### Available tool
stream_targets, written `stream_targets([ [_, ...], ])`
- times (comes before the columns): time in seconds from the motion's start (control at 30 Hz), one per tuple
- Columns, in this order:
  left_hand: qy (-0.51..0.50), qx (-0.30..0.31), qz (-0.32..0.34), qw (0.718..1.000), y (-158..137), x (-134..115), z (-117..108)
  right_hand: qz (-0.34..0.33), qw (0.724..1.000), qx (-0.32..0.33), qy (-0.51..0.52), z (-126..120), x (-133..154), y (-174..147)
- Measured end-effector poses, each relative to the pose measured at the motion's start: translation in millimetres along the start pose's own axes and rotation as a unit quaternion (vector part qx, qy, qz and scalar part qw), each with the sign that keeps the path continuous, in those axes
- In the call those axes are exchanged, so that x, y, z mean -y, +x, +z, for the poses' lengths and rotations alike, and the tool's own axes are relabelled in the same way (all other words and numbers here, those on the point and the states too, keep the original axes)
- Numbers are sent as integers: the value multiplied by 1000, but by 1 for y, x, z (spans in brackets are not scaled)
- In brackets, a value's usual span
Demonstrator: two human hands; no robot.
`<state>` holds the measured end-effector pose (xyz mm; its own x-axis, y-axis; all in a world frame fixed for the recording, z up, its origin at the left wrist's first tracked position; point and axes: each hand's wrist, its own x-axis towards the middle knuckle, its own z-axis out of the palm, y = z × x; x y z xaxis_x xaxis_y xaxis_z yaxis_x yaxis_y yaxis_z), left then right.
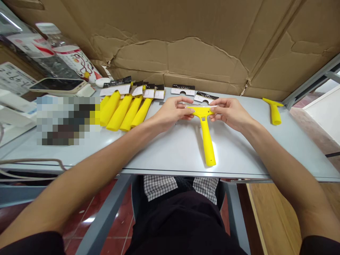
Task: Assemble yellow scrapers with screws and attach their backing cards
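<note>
A yellow plastic scraper (208,141) lies between my hands, its handle pointing toward me and its wide head facing the cardboard. My left hand (177,110) pinches the left end of the head between thumb and fingers. At the opposite end, my right hand (227,110) grips the head the same way. A thin pale strip runs along the head's far edge. Just beyond my fingers lie two black-and-white card labels (182,90). Left of my left hand, several yellow scrapers (126,112) with cards over their heads rest side by side.
Another yellow scraper (275,112) lies at the right of the pale table (170,152). Cardboard (202,53) stands along the back. At the left are a plastic bottle (71,56), a phone (57,86) and a blurred-out patch. A cable (32,161) crosses the near left edge.
</note>
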<state>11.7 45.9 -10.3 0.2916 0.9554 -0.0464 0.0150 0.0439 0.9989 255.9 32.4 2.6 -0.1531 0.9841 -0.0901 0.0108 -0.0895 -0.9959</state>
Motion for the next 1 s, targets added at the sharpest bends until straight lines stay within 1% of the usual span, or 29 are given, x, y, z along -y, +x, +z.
stream_targets([
  [0.07, -7, -10, -4, 1000, -1, -2, 1, 2, 1000, 13, 5, 1, 1, -2],
  [0.2, 3, -27, 13, 1000, -3, -3, 3, -2, 1000, 29, 11, 4, 2, -4],
  [0.47, 29, -37, 31, 998, -8, -5, 8, 20, 1000, 2, 11, 9, -2, -3],
  [0.67, -58, -48, 10, 997, -5, 1, 12, -1, 1000, -12, 24, 8, 0, -2],
  [0.77, -68, -60, 25, 996, -7, 1, 14, -18, 998, -36, 40, 9, 0, -2],
  [0.87, -15, -62, 66, 996, -13, 0, 18, -18, 996, -67, 65, 14, 0, -3],
  [0.93, 49, -54, 97, 993, -18, 1, 22, -10, 993, -85, 83, 19, 1, -5],
  [1.0, 127, -44, 121, 983, -22, 3, 26, -2, 991, -94, 96, 24, 1, -8],
])
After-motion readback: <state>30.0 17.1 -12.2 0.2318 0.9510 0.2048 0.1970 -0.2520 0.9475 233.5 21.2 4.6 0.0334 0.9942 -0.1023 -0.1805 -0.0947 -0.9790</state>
